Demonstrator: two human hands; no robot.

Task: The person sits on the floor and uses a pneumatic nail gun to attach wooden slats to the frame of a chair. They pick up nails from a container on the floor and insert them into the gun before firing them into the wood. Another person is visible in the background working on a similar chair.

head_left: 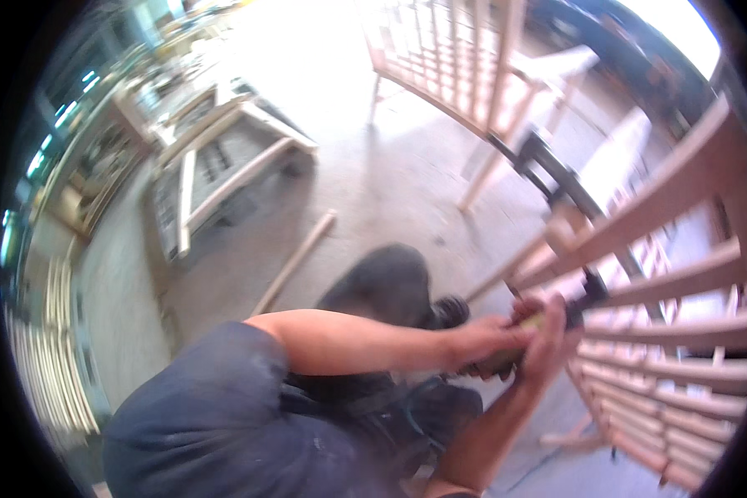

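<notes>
1. At the far left, a stack of pale slats [50,349] is standing near a wooden shelf unit [100,187].
2. Left of centre, an angled timber frame [236,184] is resting low down; a loose wooden stick [295,264] is lying on the floor [365,187] to its right.
3. Right of centre, the left hand [483,342] is gripping a dark power tool [498,363], its fingers curling round the body.
4. The dark power tool is sitting between both hands, its black front end pointing up and right at the slatted work; blur is masking the tip, so contact with the wood is perhaps being made, perhaps not.
5. The right hand [544,344] is pressing along the tool's right side, fingers held together rather than spread.
6. Above the hands, a dark bar clamp [560,176] is reaching toward the nearest rail.
7. At the far right, a slatted wooden frame [668,334] is standing tilted, its slats running across.
8. Handling note: good work is likely depending on both hands bracing the tool, the front end staying square to the wood, pressure staying even, and fingers keeping behind the tip.
</notes>
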